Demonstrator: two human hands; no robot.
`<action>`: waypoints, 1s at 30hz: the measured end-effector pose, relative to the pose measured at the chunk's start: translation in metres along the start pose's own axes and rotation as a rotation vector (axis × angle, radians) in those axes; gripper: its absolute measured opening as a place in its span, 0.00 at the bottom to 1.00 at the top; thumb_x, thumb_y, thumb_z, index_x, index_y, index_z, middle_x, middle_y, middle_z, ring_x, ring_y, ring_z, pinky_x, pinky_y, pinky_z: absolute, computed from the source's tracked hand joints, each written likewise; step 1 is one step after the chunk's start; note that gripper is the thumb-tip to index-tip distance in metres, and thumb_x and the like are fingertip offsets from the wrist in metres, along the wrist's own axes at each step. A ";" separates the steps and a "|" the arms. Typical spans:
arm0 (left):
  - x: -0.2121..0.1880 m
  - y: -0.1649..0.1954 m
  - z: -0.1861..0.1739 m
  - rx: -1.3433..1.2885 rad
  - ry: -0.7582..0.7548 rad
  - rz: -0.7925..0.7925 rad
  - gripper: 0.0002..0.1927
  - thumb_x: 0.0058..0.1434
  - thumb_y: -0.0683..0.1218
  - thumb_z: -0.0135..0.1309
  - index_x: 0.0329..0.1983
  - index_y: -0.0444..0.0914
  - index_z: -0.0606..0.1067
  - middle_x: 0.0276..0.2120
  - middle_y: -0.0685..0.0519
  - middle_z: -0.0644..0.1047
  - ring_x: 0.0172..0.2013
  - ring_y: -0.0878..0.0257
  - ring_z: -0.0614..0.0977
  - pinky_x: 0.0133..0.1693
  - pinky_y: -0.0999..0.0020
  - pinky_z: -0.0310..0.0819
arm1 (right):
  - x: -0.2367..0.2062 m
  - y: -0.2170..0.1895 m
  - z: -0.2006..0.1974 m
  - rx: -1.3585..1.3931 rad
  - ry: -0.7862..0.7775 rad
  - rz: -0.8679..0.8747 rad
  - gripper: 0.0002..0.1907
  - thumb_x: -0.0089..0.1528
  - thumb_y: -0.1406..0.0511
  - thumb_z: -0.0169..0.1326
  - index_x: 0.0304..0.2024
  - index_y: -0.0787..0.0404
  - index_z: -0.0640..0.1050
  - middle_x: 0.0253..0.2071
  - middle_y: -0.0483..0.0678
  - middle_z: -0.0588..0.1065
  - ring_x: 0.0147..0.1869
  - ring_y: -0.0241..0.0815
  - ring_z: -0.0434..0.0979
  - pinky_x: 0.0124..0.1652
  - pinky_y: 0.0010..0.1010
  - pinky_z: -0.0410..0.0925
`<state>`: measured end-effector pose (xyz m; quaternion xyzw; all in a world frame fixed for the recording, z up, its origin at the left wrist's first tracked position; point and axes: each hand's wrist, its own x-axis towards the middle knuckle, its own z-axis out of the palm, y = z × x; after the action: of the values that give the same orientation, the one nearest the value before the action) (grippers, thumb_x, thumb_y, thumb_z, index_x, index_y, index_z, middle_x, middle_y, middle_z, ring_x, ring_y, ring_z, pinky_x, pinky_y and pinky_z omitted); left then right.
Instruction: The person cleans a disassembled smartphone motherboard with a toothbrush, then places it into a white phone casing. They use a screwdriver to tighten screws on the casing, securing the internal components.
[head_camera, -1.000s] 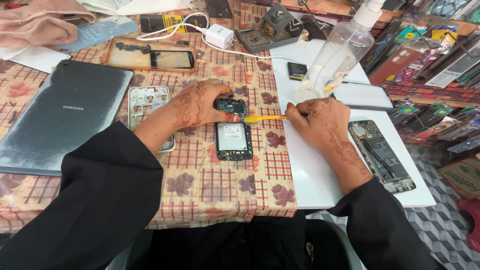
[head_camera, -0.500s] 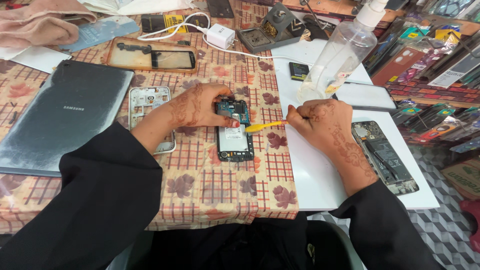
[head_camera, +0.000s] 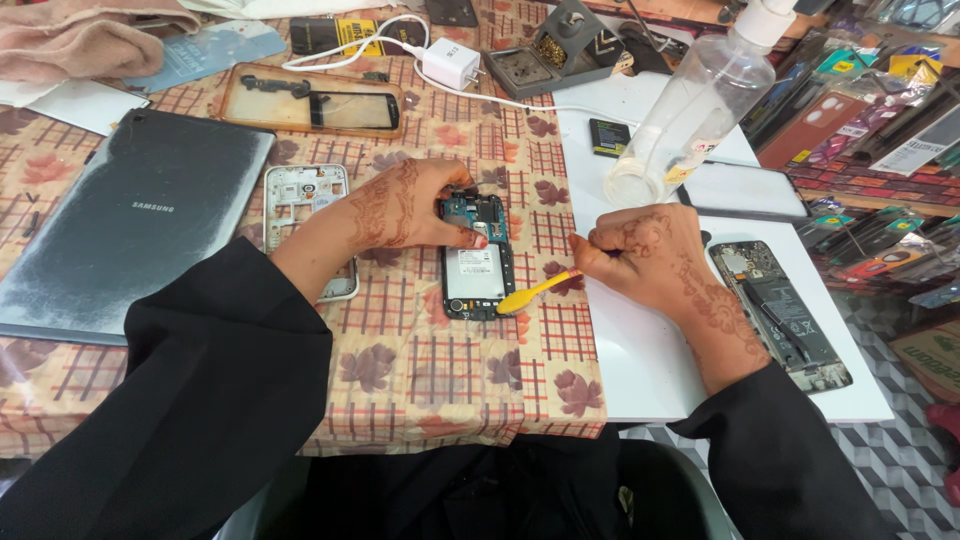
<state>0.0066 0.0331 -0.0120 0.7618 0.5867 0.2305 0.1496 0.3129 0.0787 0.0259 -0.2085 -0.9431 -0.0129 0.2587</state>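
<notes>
An opened phone (head_camera: 477, 258) with its back off lies on the patterned tablecloth (head_camera: 440, 370). My left hand (head_camera: 405, 205) rests on the phone's upper left part, fingers pressing the circuit board end. My right hand (head_camera: 645, 255) grips a yellow pry tool (head_camera: 530, 292), whose flat tip touches the phone's lower right edge. Both hands carry henna patterns and come out of black sleeves.
A silver phone frame (head_camera: 300, 200) lies left of my left hand, a grey tablet (head_camera: 130, 225) further left. A clear spray bottle (head_camera: 690, 110), small battery (head_camera: 608, 137), white charger (head_camera: 447, 62), screen glass (head_camera: 312, 100) and another opened phone (head_camera: 780, 315) on the white board (head_camera: 650, 370) surround them.
My right hand has lowered the yellow tool from the phone's top end to its lower right edge. The left hand keeps holding the phone's top.
</notes>
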 end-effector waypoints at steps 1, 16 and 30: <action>0.000 0.001 0.000 -0.003 0.000 -0.005 0.43 0.45 0.66 0.69 0.54 0.33 0.75 0.48 0.40 0.79 0.50 0.50 0.81 0.52 0.59 0.74 | 0.001 -0.001 0.001 0.007 0.007 -0.006 0.16 0.60 0.61 0.62 0.19 0.60 0.79 0.18 0.44 0.71 0.21 0.45 0.72 0.23 0.37 0.62; -0.001 0.008 -0.004 -0.022 0.004 -0.037 0.43 0.42 0.66 0.70 0.53 0.32 0.76 0.49 0.40 0.79 0.50 0.51 0.82 0.52 0.60 0.74 | 0.009 -0.038 0.027 -0.092 0.135 -0.112 0.22 0.62 0.55 0.63 0.18 0.58 0.74 0.19 0.41 0.70 0.22 0.41 0.72 0.21 0.35 0.61; 0.003 0.001 0.001 -0.023 -0.021 0.004 0.44 0.42 0.65 0.71 0.53 0.31 0.75 0.47 0.40 0.79 0.48 0.51 0.83 0.50 0.61 0.75 | 0.001 0.004 -0.005 -0.129 0.115 -0.006 0.19 0.59 0.57 0.66 0.17 0.59 0.78 0.17 0.40 0.71 0.19 0.39 0.70 0.20 0.32 0.61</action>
<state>0.0085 0.0357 -0.0119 0.7635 0.5809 0.2296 0.1641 0.3158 0.0824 0.0306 -0.2209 -0.9244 -0.0866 0.2985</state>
